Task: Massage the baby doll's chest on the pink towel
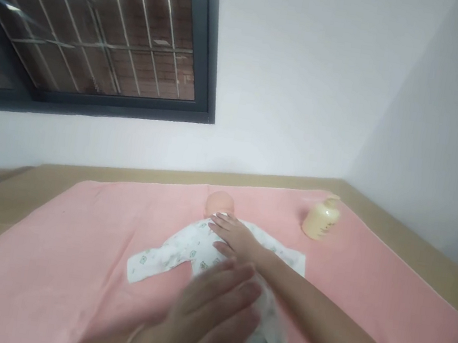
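Note:
A baby doll [219, 204] in a white patterned long-sleeved garment [168, 257] lies on a pink mat [80, 247], its head towards the wall and its sleeves spread out. My right hand [236, 236] rests flat on the upper part of the garment, just below the head, with its fingers stretched out and nothing held. Closer to the camera, my left hand [207, 317] is raised over the doll's lower part, blurred, its fingers extended side by side and holding nothing visible. My arms and left hand hide much of the doll's lower body.
A pale yellow pump bottle [320, 219] stands on the mat at the far right. The mat lies on a tan surface [46, 184] that meets white walls [301, 90]. A dark-framed window [208, 65] with bars is at the upper left.

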Motion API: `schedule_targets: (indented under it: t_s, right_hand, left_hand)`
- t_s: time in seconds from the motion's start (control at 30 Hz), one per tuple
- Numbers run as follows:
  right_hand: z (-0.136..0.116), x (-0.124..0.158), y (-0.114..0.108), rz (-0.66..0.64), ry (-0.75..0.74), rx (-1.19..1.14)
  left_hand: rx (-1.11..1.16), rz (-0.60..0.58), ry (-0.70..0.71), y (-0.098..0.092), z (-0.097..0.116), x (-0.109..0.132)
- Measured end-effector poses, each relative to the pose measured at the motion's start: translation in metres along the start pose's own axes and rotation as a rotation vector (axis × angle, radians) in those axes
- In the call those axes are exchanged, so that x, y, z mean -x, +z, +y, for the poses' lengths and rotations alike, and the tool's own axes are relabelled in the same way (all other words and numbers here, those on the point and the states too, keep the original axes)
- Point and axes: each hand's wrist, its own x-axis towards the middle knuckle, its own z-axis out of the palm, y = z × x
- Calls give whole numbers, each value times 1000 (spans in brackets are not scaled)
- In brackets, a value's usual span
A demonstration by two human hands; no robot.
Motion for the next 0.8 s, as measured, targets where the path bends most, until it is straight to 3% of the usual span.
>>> schedule_targets:
  t_s: [0.1, 0.33, 0.43, 0.6, 0.8]
  right_hand:
    - [-4, -4, -2, 1, -35, 7]
    - [-14, -31, -7, -68, -171, -46]
    - [-1, -23, -3, -33, -118, -86]
    - [0, 5, -1, 68, -58, -104]
    - [-10, -22, -2, -39, -160, -82]
  left_hand:
    - [-116, 11, 103, 4, 1, -11]
    - [-264, 120, 196, 36, -34, -8]
    - [-284, 51, 123, 31, -30, -4]
    - [-213, 92, 144, 23, -21, -8]
    - [-133, 164, 307, 38, -37, -5]
